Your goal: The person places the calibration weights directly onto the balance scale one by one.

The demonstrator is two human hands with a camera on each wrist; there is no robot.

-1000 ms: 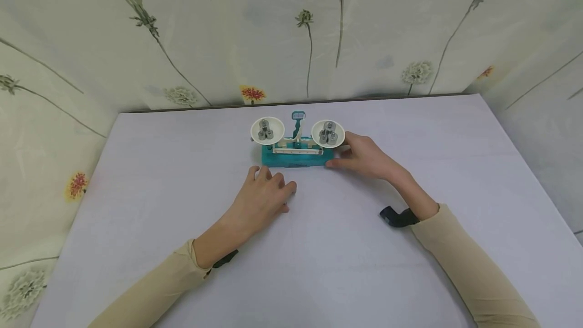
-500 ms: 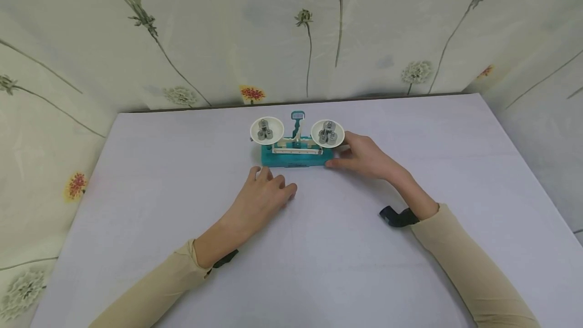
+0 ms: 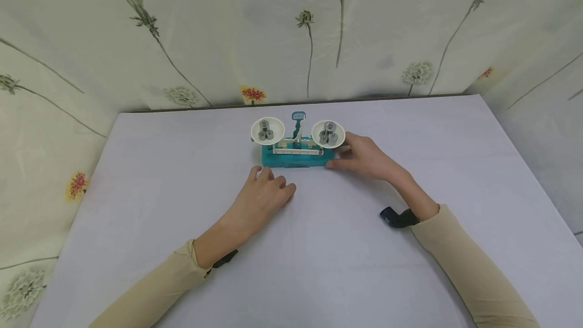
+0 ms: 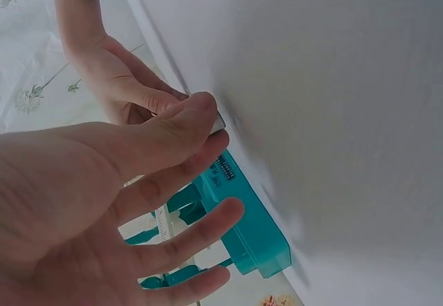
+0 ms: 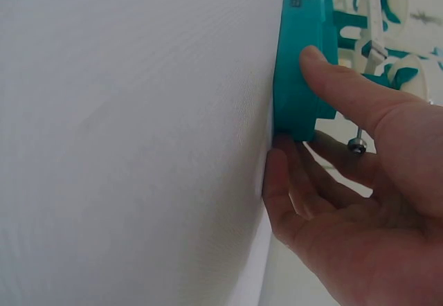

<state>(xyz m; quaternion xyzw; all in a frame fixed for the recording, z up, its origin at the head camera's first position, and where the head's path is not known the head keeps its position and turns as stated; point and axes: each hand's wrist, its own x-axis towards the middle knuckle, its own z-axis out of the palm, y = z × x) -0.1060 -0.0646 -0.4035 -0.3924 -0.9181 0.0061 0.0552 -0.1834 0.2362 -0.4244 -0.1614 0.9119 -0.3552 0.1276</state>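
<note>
A teal balance scale (image 3: 296,159) stands near the table's back edge. Metal weights (image 3: 265,130) sit in its left white pan (image 3: 279,128), and more weights (image 3: 328,133) in its right pan (image 3: 315,134). My right hand (image 3: 368,158) holds the base's right end; in the right wrist view its thumb lies on the front of the base (image 5: 297,77), fingers around the end. In front of the scale is my left hand (image 3: 258,197). The left wrist view shows its thumb and index finger pinching a small metal weight (image 4: 219,124), mostly hidden, other fingers spread.
A white cloth covers the table (image 3: 328,267). Behind it hangs a flower-patterned curtain (image 3: 273,29). Black wrist cameras are strapped on both forearms, the right one (image 3: 397,217) sticking out over the cloth.
The left thumb, visible beneath the hand a second ago, has drawn in under the fingers out of the head view. The right hand and the scale stay where they were.
</note>
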